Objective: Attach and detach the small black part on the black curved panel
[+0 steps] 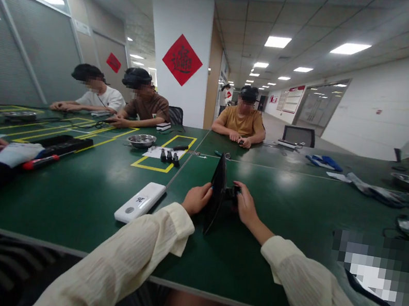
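Edge-on above the green table (180, 251) stands a thin black panel (216, 197), its kind unclear from this angle. My left hand (197, 199) grips its left side, fingers closed round the edge. A dark bracket-like part (229, 194) juts from the panel's right face. My right hand (246, 206) is closed on the outer end of that part, thumb and fingers pinching it. The join between panel and bracket is partly in shadow.
Left of my hands lies a white power bank (140, 204); beyond it are several small black parts (170, 157) and a metal bowl (141, 140). A pixelated device (375, 278) and cables (406, 244) are at right. A neighbour's gloved hand (18, 152) rests far left. People sit opposite.
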`<control>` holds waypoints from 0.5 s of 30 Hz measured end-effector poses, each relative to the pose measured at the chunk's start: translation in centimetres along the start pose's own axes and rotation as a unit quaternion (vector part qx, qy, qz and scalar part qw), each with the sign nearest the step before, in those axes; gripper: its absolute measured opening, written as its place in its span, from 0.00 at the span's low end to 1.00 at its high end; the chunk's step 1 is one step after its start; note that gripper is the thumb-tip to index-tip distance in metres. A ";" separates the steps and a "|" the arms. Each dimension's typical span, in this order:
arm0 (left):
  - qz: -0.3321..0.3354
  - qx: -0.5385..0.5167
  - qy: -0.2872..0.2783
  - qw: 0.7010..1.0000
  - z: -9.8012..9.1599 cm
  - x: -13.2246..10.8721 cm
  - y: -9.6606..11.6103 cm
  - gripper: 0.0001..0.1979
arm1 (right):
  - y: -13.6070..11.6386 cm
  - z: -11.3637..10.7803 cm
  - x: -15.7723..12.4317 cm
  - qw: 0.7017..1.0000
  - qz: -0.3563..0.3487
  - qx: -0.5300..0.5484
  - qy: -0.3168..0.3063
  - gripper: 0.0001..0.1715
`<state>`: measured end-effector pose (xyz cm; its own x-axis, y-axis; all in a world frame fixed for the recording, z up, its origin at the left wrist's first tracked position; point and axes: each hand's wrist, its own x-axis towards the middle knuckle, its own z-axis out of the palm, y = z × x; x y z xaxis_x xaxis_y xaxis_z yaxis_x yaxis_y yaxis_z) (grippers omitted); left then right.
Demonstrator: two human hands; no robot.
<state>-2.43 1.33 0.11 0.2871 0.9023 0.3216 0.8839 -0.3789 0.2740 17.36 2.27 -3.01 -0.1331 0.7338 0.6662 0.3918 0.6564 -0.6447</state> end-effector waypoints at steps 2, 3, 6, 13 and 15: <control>-0.003 0.008 0.001 1.000 -0.1 0.0 0.2 0.20 | -0.2 0.0 0.1 1.000 -0.010 -0.003 0.009 0.21; -0.006 0.012 0.001 1.000 -0.2 0.1 0.3 0.21 | -0.3 0.0 0.2 1.000 -0.018 -0.005 0.011 0.20; -0.016 0.021 0.001 1.000 -0.3 0.1 0.5 0.24 | -0.6 0.0 0.4 0.999 -0.044 -0.021 0.015 0.20; -0.037 0.046 0.002 0.998 -0.1 0.1 0.6 0.24 | -0.1 0.2 0.4 0.996 -0.057 -0.059 0.020 0.20; -0.042 0.049 0.005 0.998 -0.2 0.1 0.7 0.24 | 0.0 0.2 0.4 0.996 -0.055 -0.065 0.017 0.21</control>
<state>-1.84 1.09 0.51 0.2072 0.9278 0.3103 0.9367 -0.2797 0.2105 17.17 2.60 -2.83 -0.1515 0.6514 0.7434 0.4924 0.7019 -0.5147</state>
